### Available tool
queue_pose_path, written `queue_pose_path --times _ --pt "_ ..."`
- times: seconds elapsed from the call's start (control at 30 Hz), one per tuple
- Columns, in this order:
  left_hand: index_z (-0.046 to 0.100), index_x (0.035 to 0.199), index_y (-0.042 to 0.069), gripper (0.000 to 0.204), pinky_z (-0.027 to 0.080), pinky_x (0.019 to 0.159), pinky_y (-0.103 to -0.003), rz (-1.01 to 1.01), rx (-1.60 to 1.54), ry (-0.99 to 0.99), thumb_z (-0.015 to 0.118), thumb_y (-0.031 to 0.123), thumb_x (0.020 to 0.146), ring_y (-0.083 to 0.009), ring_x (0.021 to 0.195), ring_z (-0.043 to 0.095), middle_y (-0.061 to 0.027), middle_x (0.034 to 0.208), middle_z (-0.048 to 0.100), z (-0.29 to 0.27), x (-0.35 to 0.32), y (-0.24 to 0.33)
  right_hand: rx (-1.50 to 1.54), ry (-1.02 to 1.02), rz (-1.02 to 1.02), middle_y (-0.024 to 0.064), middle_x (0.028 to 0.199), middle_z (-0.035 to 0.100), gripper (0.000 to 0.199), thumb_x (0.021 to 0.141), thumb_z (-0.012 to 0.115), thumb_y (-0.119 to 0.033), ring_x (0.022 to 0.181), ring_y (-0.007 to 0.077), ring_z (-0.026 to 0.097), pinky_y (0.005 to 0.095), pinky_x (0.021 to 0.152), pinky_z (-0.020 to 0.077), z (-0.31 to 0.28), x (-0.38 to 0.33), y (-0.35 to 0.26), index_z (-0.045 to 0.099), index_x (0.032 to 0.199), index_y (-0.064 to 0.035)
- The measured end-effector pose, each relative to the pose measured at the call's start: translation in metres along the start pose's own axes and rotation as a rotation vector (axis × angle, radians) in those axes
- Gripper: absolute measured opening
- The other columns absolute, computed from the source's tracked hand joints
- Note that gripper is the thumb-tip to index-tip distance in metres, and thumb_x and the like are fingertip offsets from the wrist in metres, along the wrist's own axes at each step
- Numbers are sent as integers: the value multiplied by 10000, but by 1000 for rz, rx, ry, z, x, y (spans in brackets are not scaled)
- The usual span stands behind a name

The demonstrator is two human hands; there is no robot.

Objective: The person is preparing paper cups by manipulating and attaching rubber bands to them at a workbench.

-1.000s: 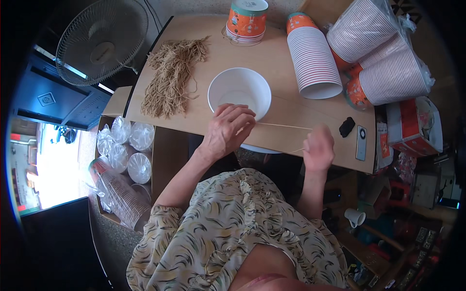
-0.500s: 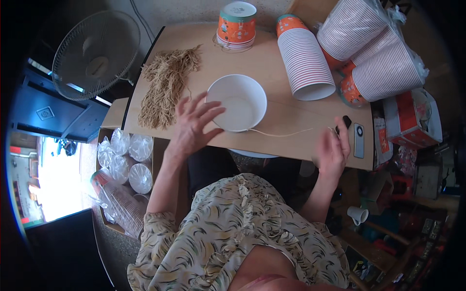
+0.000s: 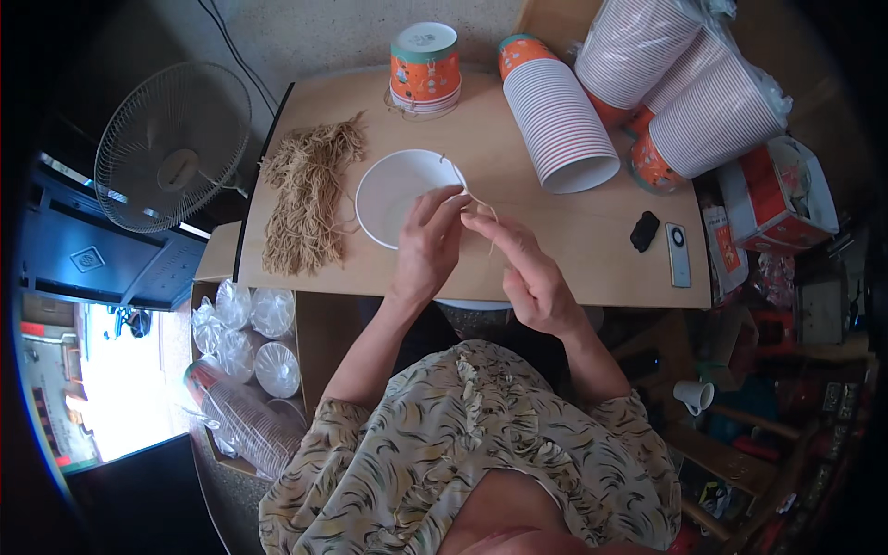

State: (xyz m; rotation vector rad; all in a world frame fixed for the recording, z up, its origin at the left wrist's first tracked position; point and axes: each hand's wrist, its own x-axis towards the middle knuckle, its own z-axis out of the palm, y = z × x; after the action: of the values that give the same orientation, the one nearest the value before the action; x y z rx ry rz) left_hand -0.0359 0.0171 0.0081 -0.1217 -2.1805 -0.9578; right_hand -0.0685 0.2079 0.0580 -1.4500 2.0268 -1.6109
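Note:
A white paper bucket (image 3: 388, 199) stands mouth up on the table in front of me. At its right rim a thin tan cord (image 3: 480, 200) runs between my fingertips. My left hand (image 3: 427, 242) is closed at that rim, fingers pinched on the cord and partly covering the bucket. From the right, my right hand (image 3: 532, 277) meets it, its fingertips pinching the cord close to the left ones. A heap of tan cords (image 3: 313, 199) lies to the left of the bucket.
Behind stand upside-down orange buckets (image 3: 425, 74). A long nested stack of cups (image 3: 564, 116) and bagged stacks (image 3: 703, 120) lie at the right. A phone (image 3: 678, 254) and a small black object (image 3: 645, 231) sit near the right edge. A fan (image 3: 174, 148) and a carton of wrapped cups (image 3: 305, 356) are left.
My hands, which were apart on either side of the bucket, have come together at its right rim and closed on the cord. The bucket sits slightly farther left in view.

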Motion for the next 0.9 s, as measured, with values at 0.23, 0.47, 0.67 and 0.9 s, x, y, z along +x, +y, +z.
queue_pose_path --times 0.23,0.47,0.67,0.9 --pt "494 1344 7 348 542 756 -263 -801 -1281 -196 547 202 1061 -148 1096 644 -107 1189 667 -31 -35 31 -462 -66 -193 159 1539 455 722 819 469 105 1455 335 401 547 1210 235 9 -2 18 366 1528 12" --pt "674 1031 27 184 462 572 -171 -836 -953 -351 676 208 998 -48 681 618 -2 836 683 -40 -67 21 -603 56 -222 193 1329 635 484 865 602 49 1296 356 572 516 1115 407 23 -10 30 582 1348 14" --pt "688 1014 57 149 451 568 -173 -887 -699 -439 671 204 1002 -27 672 583 25 818 669 -73 -86 6 -470 234 -86 154 1020 735 131 844 702 20 972 341 696 426 866 548 21 -34 48 715 971 -9" --pt "677 987 13 181 442 561 -187 -843 -629 -393 702 192 981 -26 649 545 24 779 647 -90 -92 -3 -342 278 109 105 837 734 102 879 696 -33 777 284 699 371 745 520 26 -41 63 724 976 -40"
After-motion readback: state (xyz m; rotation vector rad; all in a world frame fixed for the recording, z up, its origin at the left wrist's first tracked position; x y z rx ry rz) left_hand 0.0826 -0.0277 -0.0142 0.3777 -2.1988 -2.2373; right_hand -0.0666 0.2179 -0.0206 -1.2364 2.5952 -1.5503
